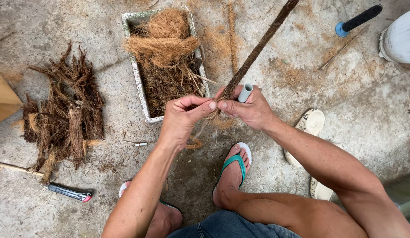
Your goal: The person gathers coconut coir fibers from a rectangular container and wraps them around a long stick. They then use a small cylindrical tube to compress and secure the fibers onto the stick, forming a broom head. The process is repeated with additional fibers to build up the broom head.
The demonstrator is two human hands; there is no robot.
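We see a fibre-wrapped pole (258,48), dark brown and rope-like, that runs from between our two hands up and away to the top edge of the view. Its near end shows a pale grey tube end (245,92), which sticks out just above the right hand. The right hand (249,108) is closed around this near end, with the thumb pressed toward the left. The left hand (183,117) is also closed: its thumb and fingers pinch a small tuft of loose coconut fibre (212,115) right at the pole, and the fingertips of both hands touch each other there.

Just beyond the left hand stands a rectangular pale trough (135,70) on the concrete floor (59,26), filled with light brown fibre (163,39). Far to the left of the left hand lies a heap of dark husk pieces (66,117), and nearer to us than that heap lies a knife with black handle (69,192). Below the hands we see our foot in a teal sandal (233,169). To the right of the right hand lie pale sandals (310,123). Well beyond the right hand there is a tool with black grip and blue end (357,20).
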